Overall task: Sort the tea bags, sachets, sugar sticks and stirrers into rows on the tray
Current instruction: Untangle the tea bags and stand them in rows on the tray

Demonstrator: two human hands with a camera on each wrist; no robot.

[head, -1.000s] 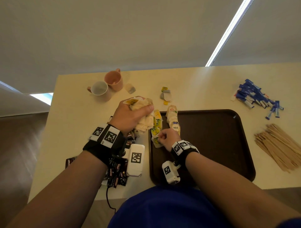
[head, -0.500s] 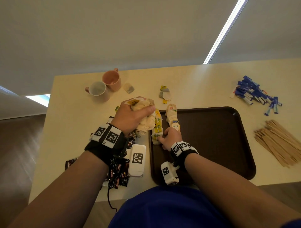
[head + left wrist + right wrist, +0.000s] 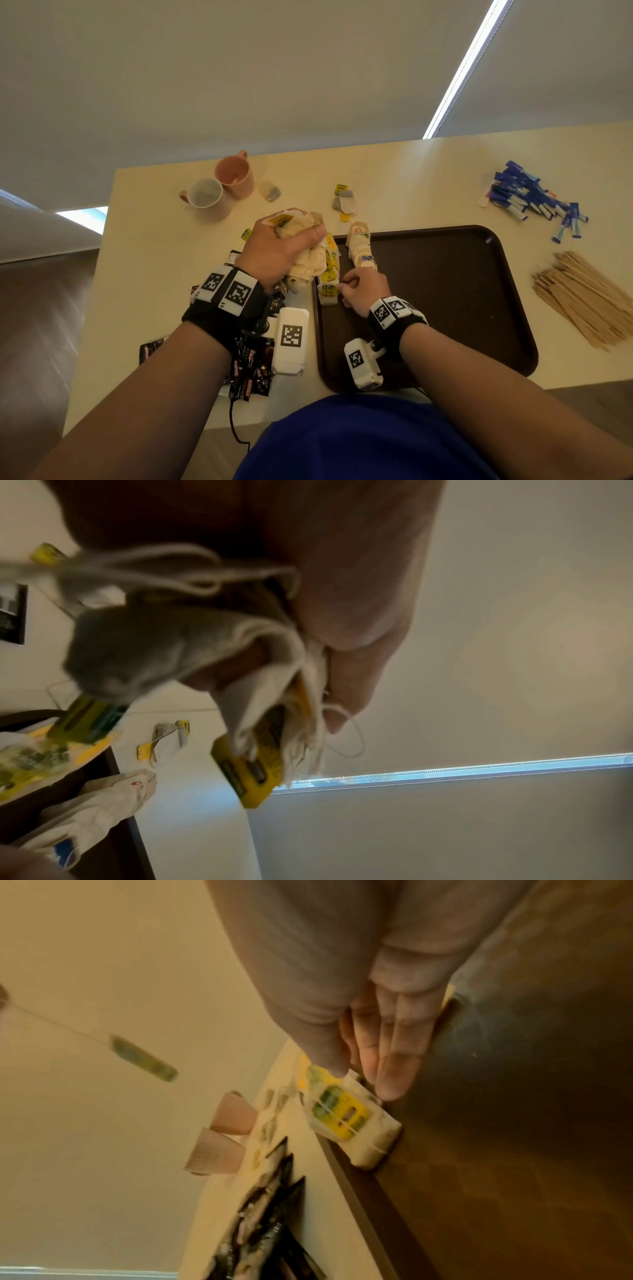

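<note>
My left hand (image 3: 291, 240) grips a crumpled bunch of tea bags (image 3: 301, 222) just left of the dark brown tray (image 3: 445, 291); the left wrist view shows the same bunch (image 3: 274, 696) with yellow tags and loose strings. Two short rows of tea bags lie at the tray's left end: a yellow-tagged row (image 3: 329, 270) and a white row (image 3: 359, 246). My right hand (image 3: 346, 289) sits on the tray, its nearly straight fingers (image 3: 394, 1080) touching the nearest yellow-tagged tea bag (image 3: 349, 1118). Blue sugar sticks (image 3: 534, 202), wooden stirrers (image 3: 589, 301) and black sachets (image 3: 250, 373) lie on the table.
Two mugs (image 3: 219, 188) stand at the table's far left. A few loose tea bags (image 3: 344, 204) lie beyond the tray. A tag (image 3: 143, 1058) dangles on a string from the held bunch. The tray's middle and right part are bare.
My right hand has slid a little toward me along the yellow-tagged row. My left hand keeps its hold on the bunch in about the same place.
</note>
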